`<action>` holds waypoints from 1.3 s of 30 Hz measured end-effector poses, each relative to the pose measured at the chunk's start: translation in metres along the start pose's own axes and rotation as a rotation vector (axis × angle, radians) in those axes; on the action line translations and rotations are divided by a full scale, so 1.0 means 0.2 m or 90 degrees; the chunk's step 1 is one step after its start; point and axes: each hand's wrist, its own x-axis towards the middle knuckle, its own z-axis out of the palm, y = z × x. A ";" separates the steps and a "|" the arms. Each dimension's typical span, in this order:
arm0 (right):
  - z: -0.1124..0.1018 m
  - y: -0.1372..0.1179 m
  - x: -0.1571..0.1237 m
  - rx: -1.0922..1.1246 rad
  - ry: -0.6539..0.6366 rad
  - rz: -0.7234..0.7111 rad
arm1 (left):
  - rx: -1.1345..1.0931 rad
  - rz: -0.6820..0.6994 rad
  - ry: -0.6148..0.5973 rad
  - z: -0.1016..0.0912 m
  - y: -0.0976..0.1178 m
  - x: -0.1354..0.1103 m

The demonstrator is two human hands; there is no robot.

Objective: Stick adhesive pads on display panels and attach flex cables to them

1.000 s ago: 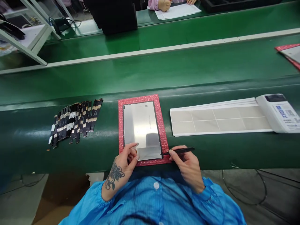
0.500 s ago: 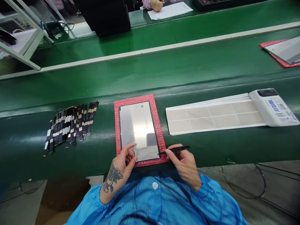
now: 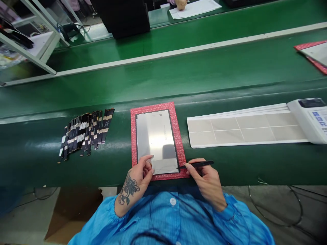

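Note:
A flat display panel point(image 3: 155, 136), silvery with a thin dark border, lies on a pink bubble-wrap sheet point(image 3: 180, 146) before me. My left hand point(image 3: 144, 172) rests on its lower left corner. The index finger and thumb of that hand are apart, the other fingers curled. Black tweezers point(image 3: 204, 163) are held in my right hand point(image 3: 204, 178), pointing left. Their tip meets the panel's lower right edge; whether it grips anything there is too small to tell. A paler strip point(image 3: 166, 166) runs across the panel's bottom end.
Dark flex cables point(image 3: 85, 132) lie in a pile at left. To the right are white sheets with grey rectangles point(image 3: 230, 129) under a white device point(image 3: 314, 115). Another panel on pink wrap point(image 3: 315, 54) sits far right. Across the green bench, a person's hand point(image 3: 181, 4) rests on paper.
The whole view has shifted, so things appear slightly farther right. Both hands keep nearly the same place on the panel, the tweezers still at its lower right edge.

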 end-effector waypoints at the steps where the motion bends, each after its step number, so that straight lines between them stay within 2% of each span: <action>1: 0.00 0.00 0.00 0.002 0.000 0.001 | 0.002 -0.001 -0.001 0.00 -0.01 0.00; 6: 0.00 0.00 0.00 0.006 0.003 -0.001 | 0.041 0.024 -0.015 0.00 -0.01 0.00; 14: 0.00 0.00 0.01 0.011 -0.005 -0.003 | 0.075 0.028 -0.032 -0.02 0.05 0.00; 18: 0.00 -0.01 0.01 0.012 -0.006 -0.002 | 0.114 0.053 -0.031 -0.01 0.03 0.00; 25: 0.00 0.00 0.00 0.008 -0.012 0.008 | 0.233 0.141 0.011 0.03 -0.03 -0.02; 31: 0.00 0.03 0.00 0.001 -0.019 0.015 | 0.357 0.202 0.084 -0.02 -0.02 0.02; 34: 0.00 0.03 0.00 0.001 -0.017 0.010 | 0.359 0.278 0.140 -0.03 -0.03 0.03; 37: 0.00 0.04 0.00 -0.001 -0.013 0.007 | 0.376 0.408 0.204 0.00 -0.07 0.01; 39: 0.00 0.03 -0.01 0.001 -0.008 0.004 | 0.421 0.489 0.193 0.03 -0.09 -0.01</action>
